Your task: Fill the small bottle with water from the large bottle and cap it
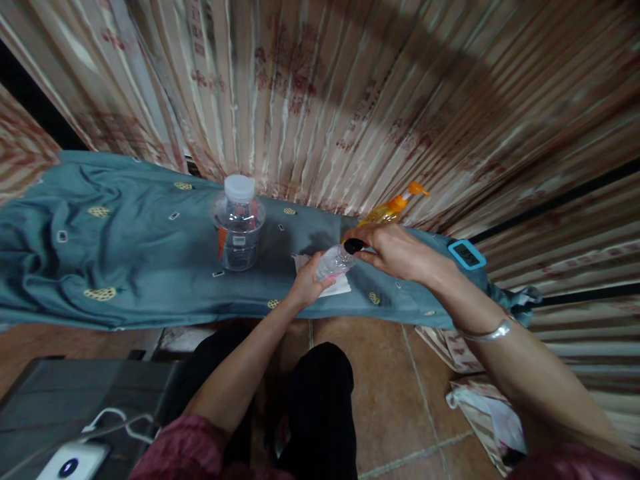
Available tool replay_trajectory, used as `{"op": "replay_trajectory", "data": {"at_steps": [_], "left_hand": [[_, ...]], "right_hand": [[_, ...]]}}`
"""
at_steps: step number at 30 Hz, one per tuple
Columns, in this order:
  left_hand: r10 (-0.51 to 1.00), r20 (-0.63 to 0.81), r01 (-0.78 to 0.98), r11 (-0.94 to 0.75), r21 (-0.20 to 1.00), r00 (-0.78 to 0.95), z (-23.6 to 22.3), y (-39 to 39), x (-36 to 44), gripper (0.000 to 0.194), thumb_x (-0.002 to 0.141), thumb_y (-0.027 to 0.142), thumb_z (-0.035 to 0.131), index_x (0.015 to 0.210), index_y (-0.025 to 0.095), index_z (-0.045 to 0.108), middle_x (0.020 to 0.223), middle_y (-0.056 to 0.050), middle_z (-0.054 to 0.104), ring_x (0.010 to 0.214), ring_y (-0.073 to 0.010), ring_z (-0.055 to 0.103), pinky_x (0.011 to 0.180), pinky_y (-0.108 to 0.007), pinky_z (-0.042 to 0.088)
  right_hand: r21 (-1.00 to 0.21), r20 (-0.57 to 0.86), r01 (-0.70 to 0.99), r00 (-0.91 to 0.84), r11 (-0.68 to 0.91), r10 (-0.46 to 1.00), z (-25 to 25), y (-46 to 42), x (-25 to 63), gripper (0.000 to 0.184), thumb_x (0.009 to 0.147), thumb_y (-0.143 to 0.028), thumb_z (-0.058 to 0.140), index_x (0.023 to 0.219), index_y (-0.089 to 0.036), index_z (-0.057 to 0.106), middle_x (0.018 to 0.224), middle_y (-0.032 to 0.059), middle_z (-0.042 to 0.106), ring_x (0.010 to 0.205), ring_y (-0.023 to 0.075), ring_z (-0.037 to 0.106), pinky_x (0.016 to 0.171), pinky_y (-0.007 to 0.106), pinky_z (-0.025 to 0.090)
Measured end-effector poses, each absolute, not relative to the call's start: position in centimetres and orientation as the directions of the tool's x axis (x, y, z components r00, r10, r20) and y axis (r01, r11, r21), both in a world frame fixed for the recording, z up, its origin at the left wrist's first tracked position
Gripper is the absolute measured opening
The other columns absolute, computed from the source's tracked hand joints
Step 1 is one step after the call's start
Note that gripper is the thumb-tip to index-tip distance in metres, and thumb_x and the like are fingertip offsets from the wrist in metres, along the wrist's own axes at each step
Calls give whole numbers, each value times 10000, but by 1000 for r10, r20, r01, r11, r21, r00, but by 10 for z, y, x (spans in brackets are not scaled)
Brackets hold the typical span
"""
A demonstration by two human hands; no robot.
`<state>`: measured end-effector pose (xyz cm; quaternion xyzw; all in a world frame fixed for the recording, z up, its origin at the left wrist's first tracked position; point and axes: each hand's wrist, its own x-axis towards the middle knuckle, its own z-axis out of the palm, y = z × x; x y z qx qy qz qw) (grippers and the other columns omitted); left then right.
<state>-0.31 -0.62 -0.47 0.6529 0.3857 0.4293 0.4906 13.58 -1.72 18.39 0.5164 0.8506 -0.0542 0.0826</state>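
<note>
A small clear plastic bottle (333,262) leans to the right above the cloth-covered table, with my left hand (309,280) wrapped round its body. Its black cap (353,246) is pinched between the thumb and fingers of my right hand (393,250). Whether the cap is loose from the neck cannot be made out. Beneath the bottle lies a white paper tissue (340,287), partly covered by the bottle and my left hand. Just behind my right hand is a bottle of yellow liquid with an orange pump top (385,212), its lower part hidden.
A large clear jar with a white lid (239,223) stands left of my hands on the teal cloth (150,267). A blue-framed digital timer (467,254) lies at the right end. Pleated curtains (310,100) hang behind. A white device with a cable (75,461) is at lower left.
</note>
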Motion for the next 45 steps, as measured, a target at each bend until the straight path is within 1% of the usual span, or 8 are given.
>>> {"op": "replay_trajectory", "data": {"at_steps": [6, 12, 16, 21, 26, 31, 41, 45], "left_hand": [[926, 175, 85, -214, 973, 334, -4, -7, -3, 543, 677, 183, 704, 1192, 189, 530, 1069, -40, 674, 982, -243, 636, 888, -376, 510], [921, 161, 104, -210, 972, 355, -2, -8, -3, 545, 683, 177, 701, 1197, 154, 521, 1084, -66, 665, 996, -246, 623, 905, -382, 491], [915, 178, 82, -221, 972, 362, -1, -8, -3, 543, 694, 181, 690, 1207, 162, 513, 1107, -58, 655, 1017, -236, 612, 924, -367, 476], [921, 171, 85, -213, 973, 351, 0, -7, -4, 555, 687, 191, 695, 1211, 170, 513, 1128, -53, 649, 1025, -230, 609, 923, -351, 476], [921, 171, 101, -218, 971, 349, -4, -7, -3, 548, 680, 199, 698, 1196, 183, 517, 1078, -42, 660, 988, -226, 620, 889, -346, 487], [927, 165, 133, -221, 966, 338, -4, -5, -2, 536, 664, 188, 705, 1169, 179, 524, 1053, -35, 664, 968, -220, 626, 875, -340, 491], [925, 138, 146, -200, 969, 353, 2, -6, -3, 533, 667, 184, 704, 1167, 164, 522, 1081, -55, 666, 993, -225, 627, 893, -339, 486], [926, 151, 146, -213, 966, 346, 0, -6, -2, 549, 665, 193, 704, 1180, 193, 513, 1082, -40, 665, 989, -226, 628, 898, -350, 484]], "right_hand": [[122, -222, 908, -368, 400, 903, 175, -16, 128, 284, 890, -286, 526, 1106, -129, 624, 959, 134, 703, 915, 252, 672, 714, 291, 438], [226, -190, 925, -267, 307, 945, 174, -16, 127, 517, 922, -521, 403, 1023, -66, 627, 875, 211, 682, 852, 319, 670, 663, 340, 427], [170, -215, 906, -350, 388, 912, 180, -18, 127, 470, 879, -363, 563, 1285, -137, 491, 1117, 121, 663, 1017, 220, 638, 785, 260, 425], [220, -211, 925, -265, 310, 941, 175, -17, 125, 429, 928, -448, 434, 1023, -77, 629, 884, 179, 687, 854, 269, 669, 672, 303, 411], [171, -234, 913, -327, 370, 915, 177, -19, 124, 404, 881, -361, 556, 1225, -150, 543, 1088, 112, 676, 998, 214, 645, 736, 252, 414], [226, -220, 931, -240, 288, 946, 180, -20, 120, 404, 925, -433, 460, 993, -88, 658, 873, 175, 694, 855, 268, 667, 664, 304, 403], [222, -216, 937, -221, 268, 951, 182, -19, 118, 427, 931, -440, 446, 961, -82, 677, 860, 177, 693, 850, 260, 664, 664, 301, 391], [173, -239, 929, -283, 327, 929, 184, -19, 120, 394, 873, -383, 575, 1192, -153, 596, 1027, 117, 694, 953, 221, 651, 721, 264, 409]]}}
